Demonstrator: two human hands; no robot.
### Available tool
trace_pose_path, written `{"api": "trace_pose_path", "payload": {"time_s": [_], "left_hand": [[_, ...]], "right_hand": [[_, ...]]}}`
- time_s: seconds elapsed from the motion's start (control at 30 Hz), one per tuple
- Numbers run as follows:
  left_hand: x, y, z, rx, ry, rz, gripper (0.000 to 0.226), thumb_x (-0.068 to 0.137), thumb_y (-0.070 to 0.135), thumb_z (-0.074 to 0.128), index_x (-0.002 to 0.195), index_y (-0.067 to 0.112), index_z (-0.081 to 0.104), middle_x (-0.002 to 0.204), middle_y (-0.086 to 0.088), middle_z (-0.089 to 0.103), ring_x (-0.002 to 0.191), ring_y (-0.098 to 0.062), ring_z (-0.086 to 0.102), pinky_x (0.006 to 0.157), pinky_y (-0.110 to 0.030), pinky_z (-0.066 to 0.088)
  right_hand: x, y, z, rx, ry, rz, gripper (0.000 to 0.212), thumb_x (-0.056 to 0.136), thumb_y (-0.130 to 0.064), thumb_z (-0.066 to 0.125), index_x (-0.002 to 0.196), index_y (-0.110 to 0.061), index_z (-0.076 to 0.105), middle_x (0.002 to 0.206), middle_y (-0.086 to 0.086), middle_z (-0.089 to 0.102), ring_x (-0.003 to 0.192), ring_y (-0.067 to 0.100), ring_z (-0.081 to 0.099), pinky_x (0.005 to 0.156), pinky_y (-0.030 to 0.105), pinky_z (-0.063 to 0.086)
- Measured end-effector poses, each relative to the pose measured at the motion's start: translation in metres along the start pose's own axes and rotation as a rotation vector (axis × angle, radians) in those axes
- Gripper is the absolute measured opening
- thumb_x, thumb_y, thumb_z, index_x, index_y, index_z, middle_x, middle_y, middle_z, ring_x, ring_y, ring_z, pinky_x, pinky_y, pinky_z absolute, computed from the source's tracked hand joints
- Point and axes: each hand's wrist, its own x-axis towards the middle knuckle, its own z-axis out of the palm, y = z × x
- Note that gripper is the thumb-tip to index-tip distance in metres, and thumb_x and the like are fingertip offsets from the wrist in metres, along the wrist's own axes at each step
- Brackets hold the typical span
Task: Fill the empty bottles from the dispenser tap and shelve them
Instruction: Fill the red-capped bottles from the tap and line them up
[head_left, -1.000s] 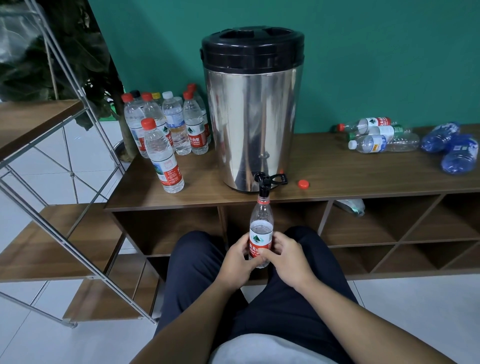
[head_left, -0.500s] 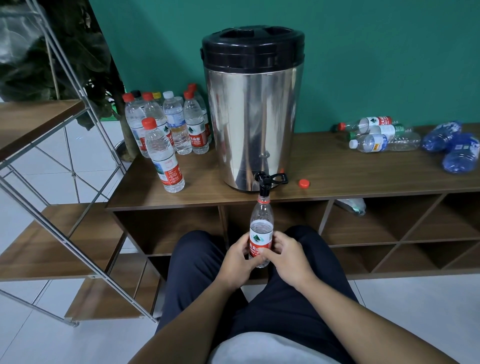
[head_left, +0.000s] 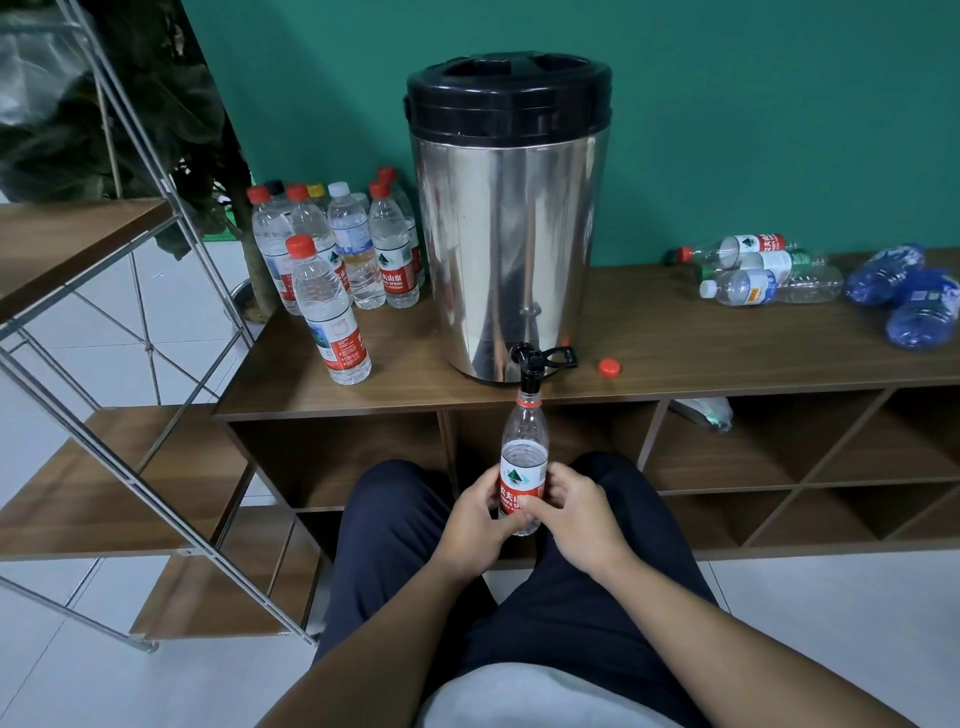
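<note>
A clear bottle (head_left: 524, 447) with a red label stands upright with its open mouth right under the black tap (head_left: 531, 370) of the steel dispenser (head_left: 506, 228). Water reaches roughly the top of the label. My left hand (head_left: 475, 512) and my right hand (head_left: 576, 514) both grip the bottle's lower half from either side. Its red cap (head_left: 609, 368) lies on the wooden cabinet top (head_left: 675, 343) just right of the tap. Several capped full bottles (head_left: 337, 249) stand left of the dispenser. Empty bottles (head_left: 753, 267) lie on their sides at the right.
Crushed blue bottles (head_left: 914, 296) lie at the far right of the cabinet top. Open cubbies (head_left: 779, 467) run under it, one holding a crumpled bottle (head_left: 704, 413). A metal-framed wooden shelf unit (head_left: 88, 488) stands to the left, with a plant behind it.
The water level in the held bottle has crept up a little. Both hands and the bottle stay in the same place under the tap.
</note>
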Motion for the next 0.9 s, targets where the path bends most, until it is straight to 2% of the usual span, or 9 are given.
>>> {"api": "trace_pose_path", "payload": {"time_s": [0.33,0.9], "left_hand": [[0.0006,-0.0018,-0.0005,-0.003,0.002,-0.001,0.059,0.101,0.017,0.085,0.155,0.027,0.061,0.143,0.008,0.075,0.136,-0.015,0.070,0.119,-0.049,0.055],[0.0002,0.0003,0.0002,-0.004,-0.007,-0.013,0.062,0.101,0.018,0.085,0.156,0.028,0.060,0.143,0.011,0.075,0.136,-0.012,0.069,0.119,-0.046,0.055]], "right_hand": [[0.0002,-0.0007,0.0001,0.010,-0.002,0.003,0.048,0.091,-0.018,0.089,0.135,-0.027,0.072,0.116,-0.014,0.082,0.108,0.003,0.078,0.095,0.036,0.066],[-0.0012,-0.0021,-0.0005,0.007,0.001,0.004,0.049,0.092,-0.016,0.088,0.138,-0.023,0.072,0.117,-0.014,0.081,0.108,0.001,0.077,0.094,0.032,0.066]]}}
